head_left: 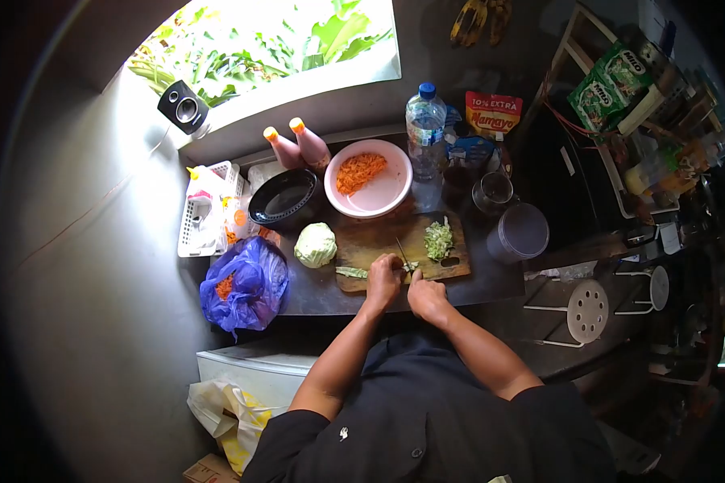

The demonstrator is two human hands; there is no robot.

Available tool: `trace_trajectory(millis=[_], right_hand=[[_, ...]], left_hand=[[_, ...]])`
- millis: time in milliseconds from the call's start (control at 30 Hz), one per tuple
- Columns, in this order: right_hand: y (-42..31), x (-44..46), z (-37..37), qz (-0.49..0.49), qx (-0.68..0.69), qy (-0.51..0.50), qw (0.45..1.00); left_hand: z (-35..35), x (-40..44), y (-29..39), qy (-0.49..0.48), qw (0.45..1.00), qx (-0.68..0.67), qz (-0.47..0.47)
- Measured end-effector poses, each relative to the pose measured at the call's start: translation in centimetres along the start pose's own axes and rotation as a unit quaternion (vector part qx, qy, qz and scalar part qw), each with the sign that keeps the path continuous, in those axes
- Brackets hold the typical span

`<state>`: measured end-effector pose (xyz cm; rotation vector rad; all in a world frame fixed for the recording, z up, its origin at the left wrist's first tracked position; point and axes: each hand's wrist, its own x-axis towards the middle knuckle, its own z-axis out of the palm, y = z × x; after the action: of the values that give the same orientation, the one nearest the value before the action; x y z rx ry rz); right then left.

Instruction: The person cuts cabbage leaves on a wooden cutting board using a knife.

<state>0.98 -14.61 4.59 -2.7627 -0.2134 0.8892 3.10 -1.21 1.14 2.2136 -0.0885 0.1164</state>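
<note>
A wooden cutting board (366, 241) lies on the dark table in front of me. My left hand (384, 278) curls its fingers down on a pale green cabbage piece (352, 273), whose end sticks out to the left. Closed around a knife handle, my right hand (428, 298) is just beside it at the board's near edge. The thin knife blade (401, 249) points away from me, with small cut bits next to it. Chopped cabbage (438, 240) is heaped at the board's right side. A cabbage head (315, 245) sits left of the board.
Behind the board stands a pink bowl (391, 197) with shredded carrot (361, 173). A black bowl (284, 199), two bottles with orange caps (312, 145), a water bottle (425, 133) and a lidded tub (519, 233) surround it. A blue plastic bag (254, 282) lies at left.
</note>
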Motion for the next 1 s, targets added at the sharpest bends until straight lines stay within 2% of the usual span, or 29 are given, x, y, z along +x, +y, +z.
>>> trace_trajectory(millis=[67, 167, 267, 333, 367, 433, 500, 567, 700, 767, 833, 1000], right_hand=[[-0.3, -0.6, -0.9, 0.008, 0.001, -0.02, 1.0], [-0.7, -1.9, -1.1, 0.012, -0.005, -0.048, 0.999], [0.1, -0.2, 0.4, 0.0, -0.004, 0.0, 1.0], [0.0, 0.1, -1.1, -0.023, -0.036, -0.011, 0.999], [-0.3, 0.2, -1.7, -0.037, -0.053, -0.014, 0.998], [-0.4, -0.1, -2.1, -0.042, -0.045, -0.008, 0.998], [-0.6, -1.1, -1.7, -0.024, -0.057, -0.057, 0.996], [-0.8, -1.1, -1.0, -0.013, -0.062, -0.06, 0.996], [-1.4, 0.3, -0.7, 0.013, -0.042, -0.018, 0.999], [-2.0, 0.2, -1.7, 0.016, -0.062, -0.026, 0.998], [-2.5, -0.8, -1.8, 0.021, -0.077, -0.035, 0.996], [-2.6, -1.1, 0.0, 0.064, -0.077, -0.015, 0.995]], left_hand=[[0.0, 0.0, 0.1, 0.011, 1.0, 0.011, 0.015], [0.4, -0.8, -0.1, 0.039, 0.998, -0.042, 0.006], [0.6, -1.3, 0.4, 0.066, 0.997, -0.03, -0.009], [0.3, -1.5, 0.8, 0.082, 0.995, 0.028, 0.048], [0.0, -1.7, 1.0, 0.089, 0.995, 0.029, 0.044], [-0.4, -1.7, 0.9, 0.013, 0.995, 0.083, 0.047], [-0.2, -1.5, 0.7, 0.024, 0.995, 0.086, 0.049], [0.3, -1.4, 0.2, 0.047, 0.996, 0.07, 0.034], [-0.1, -0.8, 0.4, 0.029, 0.998, 0.055, -0.002], [-0.2, -0.7, 1.0, 0.075, 0.997, 0.014, -0.029], [-0.2, -0.6, 0.3, 0.039, 0.997, 0.055, -0.025], [-0.3, -1.0, 0.4, 0.061, 0.996, 0.059, -0.033]])
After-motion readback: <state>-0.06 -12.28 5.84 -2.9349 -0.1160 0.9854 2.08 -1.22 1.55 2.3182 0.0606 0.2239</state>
